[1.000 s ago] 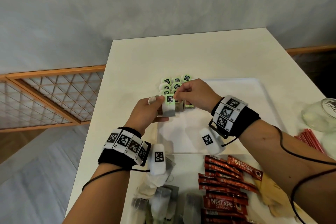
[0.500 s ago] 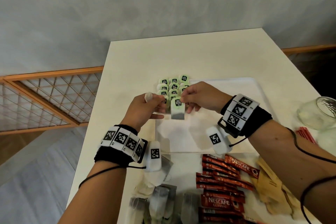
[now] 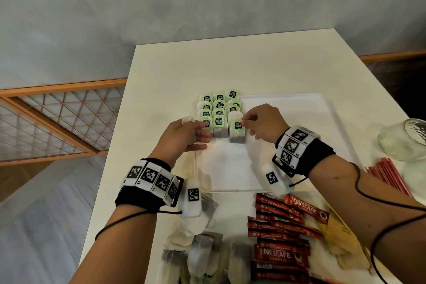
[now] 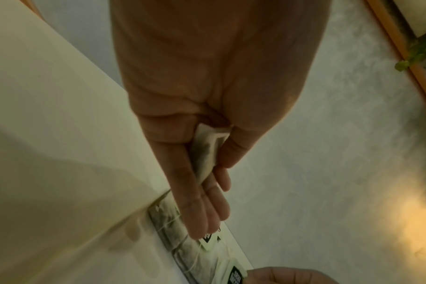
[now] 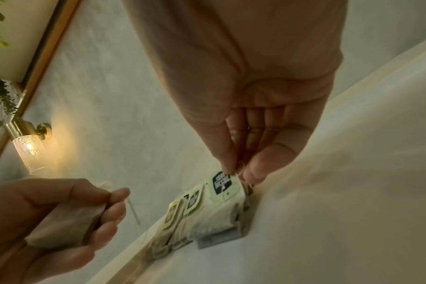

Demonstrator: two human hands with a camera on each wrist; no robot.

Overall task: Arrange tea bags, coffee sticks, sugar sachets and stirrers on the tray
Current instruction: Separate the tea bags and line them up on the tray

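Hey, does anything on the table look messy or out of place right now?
Yes. Tea bags lie in a loose heap at the table's near edge, unlike the neat rows on the tray. The glass jar lies tipped on its side by the red stirrers.

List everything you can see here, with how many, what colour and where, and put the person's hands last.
tray: one, white, mid-table.
arranged tea bags: about a dozen, green tags, in rows at the tray's far left corner.
tea bag being placed: one, green tag, nearest end of the right-hand row.
loose tea bags: a pile, count unclear, pale grey, near table edge.
coffee sticks: roughly ten, red, near the tray's front edge.
sugar sachets: several, tan, right of the coffee sticks.
stirrers: a bundle, red, right of the tray.
glass jar: one, clear, far right.
left hand: holds a spare tea bag.
right hand: pinches the placed bag's tag.
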